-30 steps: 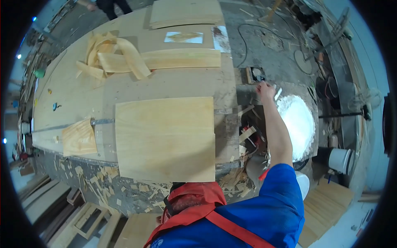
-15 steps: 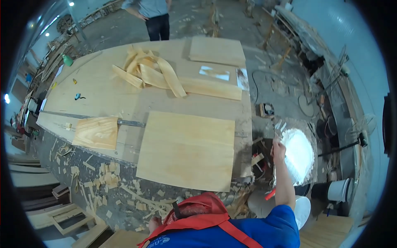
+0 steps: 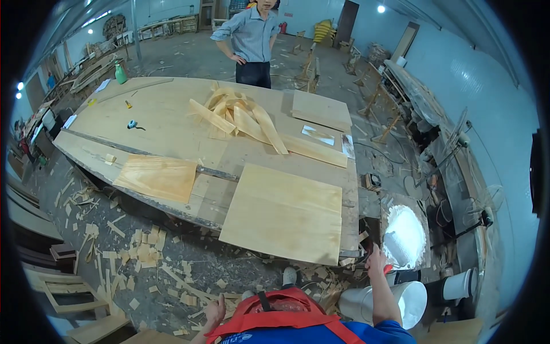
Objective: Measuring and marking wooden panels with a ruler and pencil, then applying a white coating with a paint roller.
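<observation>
Two bare hands are at the front: the left hand (image 3: 215, 312) hangs low beside the red apron (image 3: 281, 302), fingers loosely parted and holding nothing visible. The right hand (image 3: 376, 262) has its fingers curled, but I cannot tell how tightly or whether they hold anything. It is near a red handle (image 3: 388, 268), above a pale container (image 3: 352, 304) partly covered by the forearm. Just beyond that hand, a bright white mass (image 3: 407, 232) lies spread on a board, right of the table (image 3: 166, 114). Wood scraps (image 3: 149, 249) litter the floor to the left. On the table, a large thin wood sheet (image 3: 286, 215) lies near the right hand, overhanging the near edge. Farther back come curled strips (image 3: 235, 112) and stacked sheets (image 3: 321, 109); behind the table stands a co-worker (image 3: 250, 43).
</observation>
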`<state>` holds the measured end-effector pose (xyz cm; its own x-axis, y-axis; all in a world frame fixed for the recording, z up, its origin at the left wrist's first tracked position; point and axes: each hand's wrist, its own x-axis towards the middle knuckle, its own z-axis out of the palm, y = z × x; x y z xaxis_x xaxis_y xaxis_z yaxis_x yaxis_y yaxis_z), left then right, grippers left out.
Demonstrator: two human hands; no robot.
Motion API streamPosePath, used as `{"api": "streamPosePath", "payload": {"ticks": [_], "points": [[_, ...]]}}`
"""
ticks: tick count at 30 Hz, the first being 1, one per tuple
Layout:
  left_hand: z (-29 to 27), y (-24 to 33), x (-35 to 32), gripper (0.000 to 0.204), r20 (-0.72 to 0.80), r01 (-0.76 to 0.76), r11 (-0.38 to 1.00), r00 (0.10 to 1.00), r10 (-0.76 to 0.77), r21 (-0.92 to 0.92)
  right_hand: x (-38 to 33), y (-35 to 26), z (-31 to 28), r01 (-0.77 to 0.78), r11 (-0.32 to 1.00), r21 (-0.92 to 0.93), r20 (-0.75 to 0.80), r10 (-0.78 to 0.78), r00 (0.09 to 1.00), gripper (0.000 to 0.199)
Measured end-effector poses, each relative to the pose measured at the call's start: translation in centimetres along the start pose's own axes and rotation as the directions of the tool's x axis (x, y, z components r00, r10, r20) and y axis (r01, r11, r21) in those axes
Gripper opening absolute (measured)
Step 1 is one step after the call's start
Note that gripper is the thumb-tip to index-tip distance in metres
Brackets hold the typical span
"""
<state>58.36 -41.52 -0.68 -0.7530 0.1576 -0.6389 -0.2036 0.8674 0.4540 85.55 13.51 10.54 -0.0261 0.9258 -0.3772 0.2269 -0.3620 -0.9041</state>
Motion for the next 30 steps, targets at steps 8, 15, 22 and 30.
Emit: {"api": "streamPosePath", "payload": {"ticks": [8,15,22,30], "points": [[-0.9,4.5,-0.4,0.052,-0.078,-0.269,0.772,0.958,0.276,-0.576,-8.8,2.0,10.3,0.149,0.973,-0.177,0.397,-0.068,0.915,0.022],[5.3,14.6,1.9,0.043,0.018,-0.031,0.09,0.868,0.496,-0.996,-24.4,-2.3,23.0,0.814,0.426,0.395,0.778,-0.627,-0.049,0.016],[3.0,23.4,-6.2,0.039,0.378,0.466,0.021,0.69,0.618,-0.885,-28.4,-2.7,23.9,0.678,0.279,0.68,0.694,-0.543,-0.473,0.022],[0.9,22.3,-8.9,0.043,0.345,0.134,0.38,0.748,0.567,-0.915,-26.1,-1.7,23.7,0.63,0.093,0.771,0.548,-0.6,-0.582,0.021]]}}
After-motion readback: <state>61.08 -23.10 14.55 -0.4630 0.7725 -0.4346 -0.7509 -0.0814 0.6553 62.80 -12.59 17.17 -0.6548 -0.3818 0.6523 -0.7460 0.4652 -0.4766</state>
